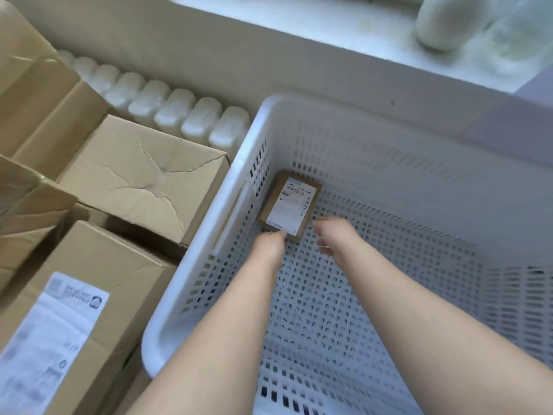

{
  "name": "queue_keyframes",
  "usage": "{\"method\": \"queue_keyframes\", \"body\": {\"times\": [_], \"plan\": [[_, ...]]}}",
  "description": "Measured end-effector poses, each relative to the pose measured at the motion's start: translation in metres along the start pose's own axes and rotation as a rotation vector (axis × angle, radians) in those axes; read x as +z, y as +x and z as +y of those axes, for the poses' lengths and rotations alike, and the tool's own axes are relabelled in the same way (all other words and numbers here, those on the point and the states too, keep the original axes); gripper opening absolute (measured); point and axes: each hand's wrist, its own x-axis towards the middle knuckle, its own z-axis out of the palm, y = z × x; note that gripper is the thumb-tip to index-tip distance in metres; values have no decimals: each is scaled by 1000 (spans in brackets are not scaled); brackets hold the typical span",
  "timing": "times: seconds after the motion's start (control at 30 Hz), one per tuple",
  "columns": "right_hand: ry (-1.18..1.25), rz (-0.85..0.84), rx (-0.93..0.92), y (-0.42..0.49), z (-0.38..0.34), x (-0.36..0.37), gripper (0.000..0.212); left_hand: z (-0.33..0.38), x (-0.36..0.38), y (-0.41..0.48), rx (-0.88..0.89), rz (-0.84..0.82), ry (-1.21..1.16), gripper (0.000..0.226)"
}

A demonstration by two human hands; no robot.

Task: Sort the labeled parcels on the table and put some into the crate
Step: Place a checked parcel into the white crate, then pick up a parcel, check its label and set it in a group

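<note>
Both your arms reach into the white crate (236, 181). The small labeled parcel (288, 205) lies flat on the crate floor, close to the wall at 9 o'clock. Your left hand (269, 245) meets its near edge, with the parcel at 12 o'clock from it; pinching or just touching, I can't tell. Your right hand (335, 235) hangs loose, fingers relaxed, holding nothing, with the parcel just beside it at 10 o'clock. Cardboard boxes (143, 175) sit outside the crate at 9 o'clock.

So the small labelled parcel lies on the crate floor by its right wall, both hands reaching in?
No: the head view shows the parcel by the crate's left wall, on the floor, left hand and right hand both reaching in.
</note>
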Motion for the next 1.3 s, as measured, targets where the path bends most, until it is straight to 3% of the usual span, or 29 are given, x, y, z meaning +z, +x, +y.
{"method": "queue_keyframes", "body": {"times": [0.1,0.23,0.37,0.5,0.6,0.77,0.97,1.3], "plan": [[-46,-16,-45,-34,1,-14,38,8,-6,-46,17,-22,85,13],[-44,-30,-116,-83,-1,-30,35,13,-17,-95,89,-35,158,16],[-104,-30,-226,-137,-22,-33,13,22,-46,-145,220,9,157,21],[-147,-40,-340,-181,-51,-25,11,29,-84,-189,347,63,98,13],[-157,-71,-421,-208,-71,-11,16,31,-116,-216,454,115,92,22],[-212,-151,-592,-272,-86,44,11,21,-190,-248,583,201,-8,23],[-278,-127,-832,-349,-82,126,15,4,-292,-278,719,296,-154,23],[-235,-111,-930,-465,-55,333,12,-82,-528,-295,744,404,-185,22]]}}
